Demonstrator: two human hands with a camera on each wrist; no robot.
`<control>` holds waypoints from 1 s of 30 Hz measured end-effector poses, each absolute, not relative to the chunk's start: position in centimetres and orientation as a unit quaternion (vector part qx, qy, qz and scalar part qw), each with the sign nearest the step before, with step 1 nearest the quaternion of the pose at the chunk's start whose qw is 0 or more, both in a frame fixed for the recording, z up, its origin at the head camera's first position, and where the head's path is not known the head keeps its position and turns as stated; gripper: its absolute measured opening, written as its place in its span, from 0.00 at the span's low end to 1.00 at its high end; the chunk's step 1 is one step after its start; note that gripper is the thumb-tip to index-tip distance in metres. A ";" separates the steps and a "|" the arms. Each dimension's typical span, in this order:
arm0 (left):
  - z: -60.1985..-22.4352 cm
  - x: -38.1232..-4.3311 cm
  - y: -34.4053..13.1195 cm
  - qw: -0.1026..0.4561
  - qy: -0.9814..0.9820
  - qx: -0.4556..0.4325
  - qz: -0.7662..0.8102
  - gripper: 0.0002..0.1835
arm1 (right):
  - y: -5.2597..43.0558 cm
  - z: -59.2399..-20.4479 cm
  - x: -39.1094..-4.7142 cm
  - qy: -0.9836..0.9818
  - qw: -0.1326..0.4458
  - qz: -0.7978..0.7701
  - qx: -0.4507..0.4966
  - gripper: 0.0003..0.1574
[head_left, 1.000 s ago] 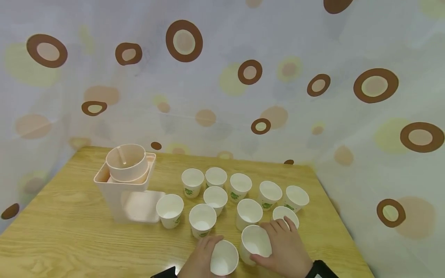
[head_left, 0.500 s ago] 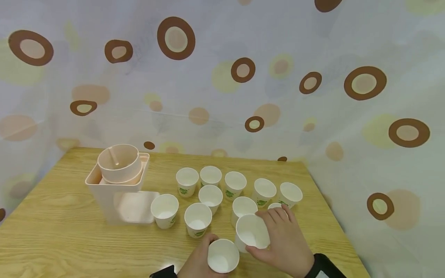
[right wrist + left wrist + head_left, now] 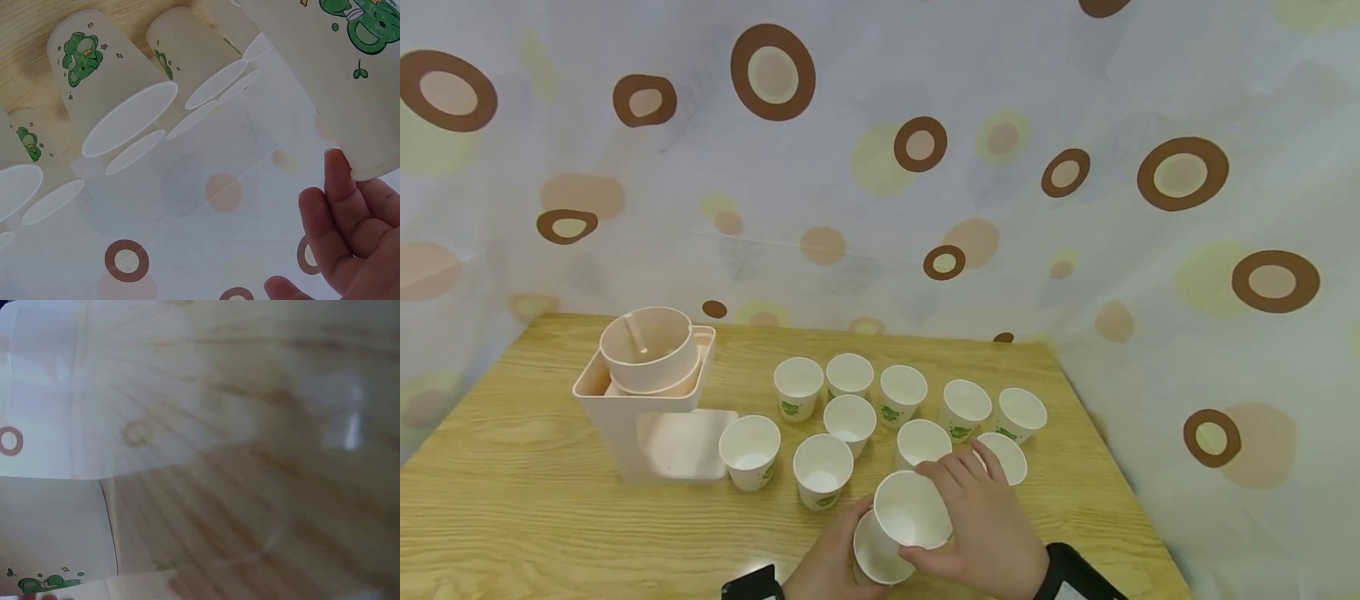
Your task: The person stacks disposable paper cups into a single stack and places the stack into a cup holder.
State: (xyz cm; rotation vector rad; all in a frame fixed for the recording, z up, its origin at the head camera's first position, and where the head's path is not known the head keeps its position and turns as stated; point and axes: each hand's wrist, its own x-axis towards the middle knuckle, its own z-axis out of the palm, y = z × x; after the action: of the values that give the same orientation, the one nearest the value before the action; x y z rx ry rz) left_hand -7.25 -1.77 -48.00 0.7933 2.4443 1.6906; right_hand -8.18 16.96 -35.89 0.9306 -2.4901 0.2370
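Note:
My left hand (image 3: 833,560) grips a white paper cup (image 3: 874,565) upright near the front of the table. My right hand (image 3: 977,517) holds another paper cup (image 3: 913,508) by its side, thumb at the near rim and fingers at the far rim. This second cup is tilted and overlaps the opening of the left one in the head view. In the right wrist view the raised cup (image 3: 344,81) shows a green cartoon print, with the fingers (image 3: 337,181) at its rim. A cup wall with a green print (image 3: 56,531) stands at lower left in the left wrist view.
Several more white paper cups (image 3: 822,471) stand mouth up behind the hands, one (image 3: 1004,457) close beyond the right fingers. At left a beige plastic box (image 3: 625,433) holds a round container (image 3: 651,354). A patterned sheet (image 3: 850,167) hangs behind the wooden table (image 3: 550,533).
The right hand has lifted its cup off the table and carried it left, over the cup in the left hand. The left hand keeps its grip near the same place.

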 end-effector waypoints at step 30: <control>-48.0 -7.7 -1.6 0.079 0.782 0.240 0.570 0.36 | 17.0 -37.1 -7.9 -0.903 0.209 0.079 0.367 0.45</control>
State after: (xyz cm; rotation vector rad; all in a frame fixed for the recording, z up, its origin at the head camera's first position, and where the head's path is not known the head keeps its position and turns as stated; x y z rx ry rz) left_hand -7.71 -1.64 -47.98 0.7182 2.3392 1.7054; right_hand -7.88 17.01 -37.10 1.0215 -2.5128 0.2211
